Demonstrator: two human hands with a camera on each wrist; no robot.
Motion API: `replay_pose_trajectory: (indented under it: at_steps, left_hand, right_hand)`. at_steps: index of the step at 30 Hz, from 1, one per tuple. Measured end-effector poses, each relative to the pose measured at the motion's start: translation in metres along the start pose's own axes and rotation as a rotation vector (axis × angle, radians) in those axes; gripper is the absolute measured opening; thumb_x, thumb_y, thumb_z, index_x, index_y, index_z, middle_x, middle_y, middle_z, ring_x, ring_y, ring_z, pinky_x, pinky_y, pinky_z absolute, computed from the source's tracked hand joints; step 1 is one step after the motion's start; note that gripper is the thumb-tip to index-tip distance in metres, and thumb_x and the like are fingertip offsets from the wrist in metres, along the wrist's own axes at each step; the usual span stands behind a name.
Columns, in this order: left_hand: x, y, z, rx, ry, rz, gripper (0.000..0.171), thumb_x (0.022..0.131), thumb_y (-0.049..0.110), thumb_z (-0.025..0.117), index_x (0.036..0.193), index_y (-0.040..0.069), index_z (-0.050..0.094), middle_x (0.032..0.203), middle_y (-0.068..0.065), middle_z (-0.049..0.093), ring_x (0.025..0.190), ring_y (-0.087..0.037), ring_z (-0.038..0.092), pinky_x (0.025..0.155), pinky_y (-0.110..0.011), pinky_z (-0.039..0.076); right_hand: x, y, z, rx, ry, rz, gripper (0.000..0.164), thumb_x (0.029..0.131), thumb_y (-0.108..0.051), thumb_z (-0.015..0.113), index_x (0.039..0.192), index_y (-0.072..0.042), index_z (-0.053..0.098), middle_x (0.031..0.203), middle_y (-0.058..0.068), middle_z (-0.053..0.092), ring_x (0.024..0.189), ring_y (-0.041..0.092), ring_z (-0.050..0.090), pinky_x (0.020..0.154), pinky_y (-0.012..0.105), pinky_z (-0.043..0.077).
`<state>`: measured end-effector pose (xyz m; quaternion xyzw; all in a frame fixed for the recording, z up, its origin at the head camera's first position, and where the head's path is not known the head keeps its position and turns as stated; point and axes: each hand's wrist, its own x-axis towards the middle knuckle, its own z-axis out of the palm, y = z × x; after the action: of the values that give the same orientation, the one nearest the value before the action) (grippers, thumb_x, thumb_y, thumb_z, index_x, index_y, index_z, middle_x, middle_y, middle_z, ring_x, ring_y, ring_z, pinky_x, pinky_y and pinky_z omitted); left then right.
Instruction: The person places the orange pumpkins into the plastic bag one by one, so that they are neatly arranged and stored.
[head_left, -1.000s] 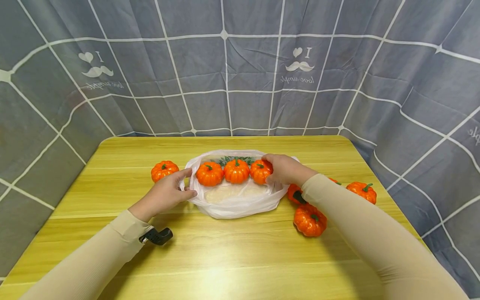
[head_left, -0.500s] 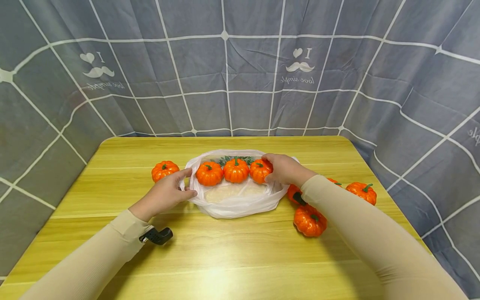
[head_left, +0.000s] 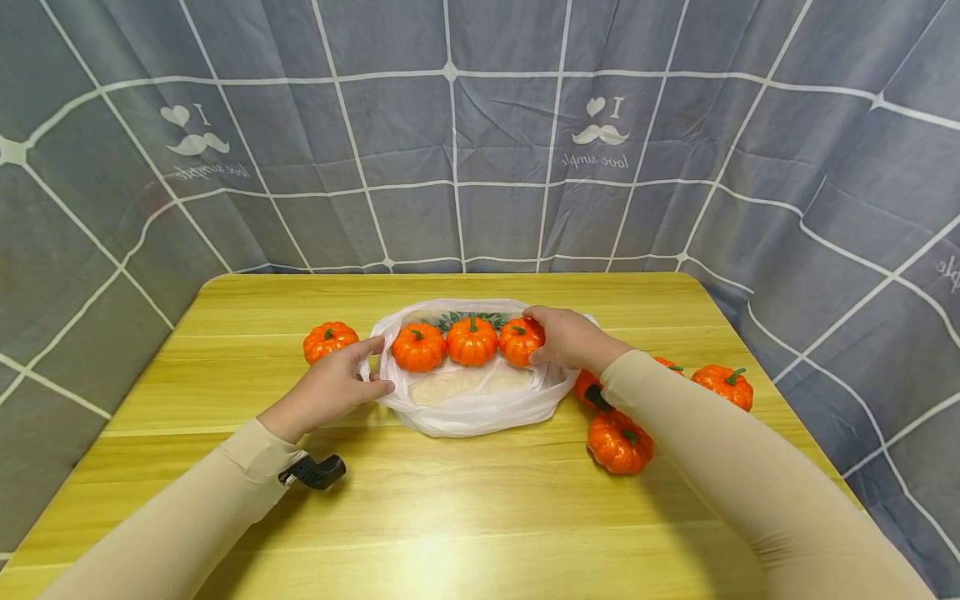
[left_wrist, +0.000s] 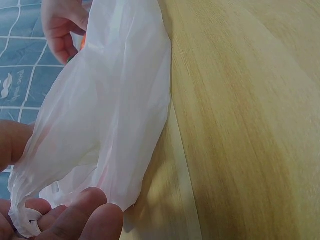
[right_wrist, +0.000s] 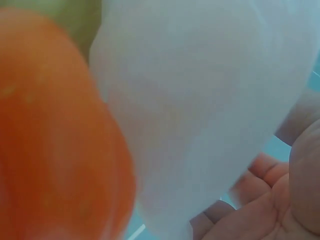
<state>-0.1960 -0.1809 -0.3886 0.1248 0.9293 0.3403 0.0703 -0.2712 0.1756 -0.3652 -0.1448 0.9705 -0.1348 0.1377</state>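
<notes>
Probably light, hard and slick, rightmost pumpkin (head_left: 517, 343) inside the bag (head_left: 472, 422) on the bench (head_left: 420, 533), right grip (head_left: 568, 340) pinching it, ribbed sides likely the best hold; left grip (head_left: 347, 379) pinches the bag's soft edge.

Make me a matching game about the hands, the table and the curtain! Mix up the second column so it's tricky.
1. left hand
2. right hand
3. table
4. curtain

A. yellowish wood
B. gray with white lines
C. holding a pumpkin
D. holding the edge of the white bag

Pairs: 1-D, 2-C, 3-A, 4-B
</notes>
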Motion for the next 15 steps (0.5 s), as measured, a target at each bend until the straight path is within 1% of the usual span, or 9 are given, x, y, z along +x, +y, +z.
replay_pose_trajectory:
  at_steps: [4,8,9,11,13,15]
  left_hand:
    - [0.001,0.0,0.0,0.007,0.005,0.006,0.077,0.095,0.028,0.076,0.156,-0.006,0.044,0.158,-0.023,0.051,0.11,-0.032,0.057,0.091,-0.043,0.05]
    - [0.001,0.0,0.0,0.012,0.011,0.017,0.077,0.094,0.027,0.076,0.155,-0.007,0.044,0.157,-0.024,0.052,0.107,-0.031,0.059,0.09,-0.042,0.051]
    - [0.001,0.0,0.0,0.01,0.01,0.017,0.076,0.094,0.027,0.076,0.155,-0.007,0.044,0.156,-0.025,0.053,0.104,-0.031,0.059,0.088,-0.041,0.051]
    - [0.001,0.0,0.0,0.005,0.008,0.017,0.076,0.094,0.026,0.076,0.155,-0.007,0.044,0.155,-0.025,0.054,0.1,-0.029,0.06,0.083,-0.038,0.051]
    - [0.002,0.0,0.0,-0.002,0.004,0.013,0.077,0.095,0.026,0.076,0.155,-0.007,0.044,0.155,-0.025,0.054,0.096,-0.028,0.06,0.078,-0.035,0.05]
    - [0.002,0.0,-0.001,-0.007,-0.001,0.01,0.077,0.095,0.026,0.076,0.156,-0.007,0.043,0.155,-0.025,0.054,0.093,-0.028,0.059,0.075,-0.033,0.049]
  right_hand:
    - [-0.005,-0.002,-0.004,0.005,-0.002,0.002,0.084,0.091,-0.019,0.083,0.163,-0.013,0.04,0.16,0.014,0.052,0.142,0.038,0.052,0.122,0.053,0.038]
    - [-0.018,-0.005,-0.016,0.025,0.019,-0.026,0.081,0.092,-0.018,0.082,0.162,-0.014,0.042,0.16,0.012,0.052,0.145,0.037,0.05,0.122,0.053,0.038]
    - [-0.022,-0.005,-0.021,0.034,0.029,-0.036,0.08,0.092,-0.019,0.081,0.162,-0.015,0.042,0.16,0.011,0.053,0.145,0.037,0.05,0.122,0.053,0.038]
    - [-0.032,-0.005,-0.031,0.049,0.058,-0.057,0.076,0.094,-0.021,0.079,0.161,-0.015,0.044,0.16,0.01,0.053,0.141,0.035,0.055,0.118,0.052,0.043]
    - [-0.042,-0.003,-0.041,0.072,0.09,-0.068,0.072,0.097,-0.024,0.077,0.161,-0.016,0.044,0.159,0.009,0.054,0.134,0.034,0.061,0.11,0.051,0.05]
    - [-0.052,0.002,-0.051,0.097,0.119,-0.075,0.07,0.099,-0.027,0.074,0.161,-0.016,0.044,0.16,0.01,0.053,0.129,0.034,0.064,0.104,0.051,0.053]
